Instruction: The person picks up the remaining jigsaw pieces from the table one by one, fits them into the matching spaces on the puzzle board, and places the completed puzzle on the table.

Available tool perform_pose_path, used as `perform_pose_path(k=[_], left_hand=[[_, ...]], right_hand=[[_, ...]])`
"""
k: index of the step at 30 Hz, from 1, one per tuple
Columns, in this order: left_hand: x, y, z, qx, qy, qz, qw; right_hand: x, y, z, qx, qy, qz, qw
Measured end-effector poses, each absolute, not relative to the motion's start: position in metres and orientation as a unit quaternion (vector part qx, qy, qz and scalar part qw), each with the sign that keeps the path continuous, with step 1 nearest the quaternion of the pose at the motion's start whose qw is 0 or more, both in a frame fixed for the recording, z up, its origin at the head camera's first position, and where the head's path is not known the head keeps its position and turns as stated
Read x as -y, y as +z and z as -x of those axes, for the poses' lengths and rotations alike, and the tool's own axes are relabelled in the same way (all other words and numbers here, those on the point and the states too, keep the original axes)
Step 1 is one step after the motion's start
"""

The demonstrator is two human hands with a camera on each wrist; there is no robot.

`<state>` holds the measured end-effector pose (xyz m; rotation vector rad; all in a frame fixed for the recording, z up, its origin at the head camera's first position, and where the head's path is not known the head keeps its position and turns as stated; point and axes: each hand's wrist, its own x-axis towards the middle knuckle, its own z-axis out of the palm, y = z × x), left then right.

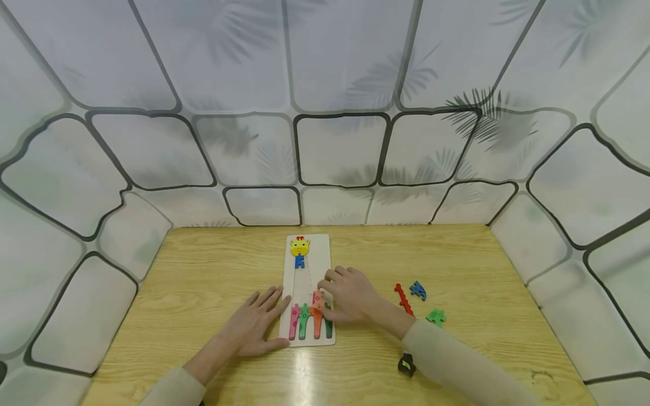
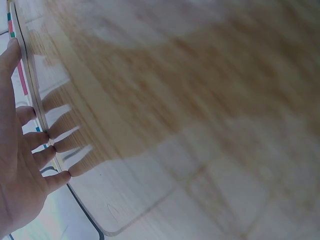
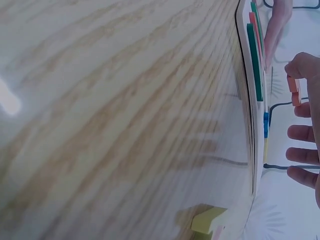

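A white giraffe puzzle board (image 1: 320, 248) lies upright in front of me on the wooden table. My right hand (image 1: 350, 296) pinches a salmon-orange puzzle piece (image 3: 294, 90) between thumb and index finger, raised just off the board in the right wrist view. The other fingers are extended. My left hand (image 1: 256, 324) lies with spread, straight fingers at the board's left edge, thumb near its bottom corner. On the board are a yellow giraffe head (image 1: 299, 247), a blue piece (image 1: 299, 261) below it, and pink (image 1: 294, 321), green (image 1: 303, 321), orange (image 1: 317, 326) and dark green (image 1: 328, 329) leg pieces.
To the right on the table (image 1: 228, 265) lie a long red piece (image 1: 403, 299), a blue piece (image 1: 418, 290) and a green piece (image 1: 437, 317). A small black object (image 1: 406, 365) shows beside my right sleeve. A patterned wall (image 1: 335, 152) stands behind.
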<state>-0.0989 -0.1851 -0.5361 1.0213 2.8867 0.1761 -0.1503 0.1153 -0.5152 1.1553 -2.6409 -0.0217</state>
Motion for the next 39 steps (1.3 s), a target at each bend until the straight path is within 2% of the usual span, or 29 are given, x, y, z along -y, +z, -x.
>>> perform_pose_path(k=[13, 21, 39], left_hand=[[0.185, -0.537, 0.099, -0.942, 0.053, -0.329, 0.04], [0.185, -0.537, 0.099, -0.94, 0.05, -0.336, 0.024], [0.185, -0.534, 0.098, -0.94, 0.055, -0.335, 0.03]], right_hand=[[-0.102, -0.515, 0.159, 0.907, -0.022, -0.398, 0.132], [-0.095, -0.516, 0.166, 0.901, -0.014, -0.408, 0.148], [-0.084, -0.516, 0.184, 0.911, -0.056, -0.398, 0.095]])
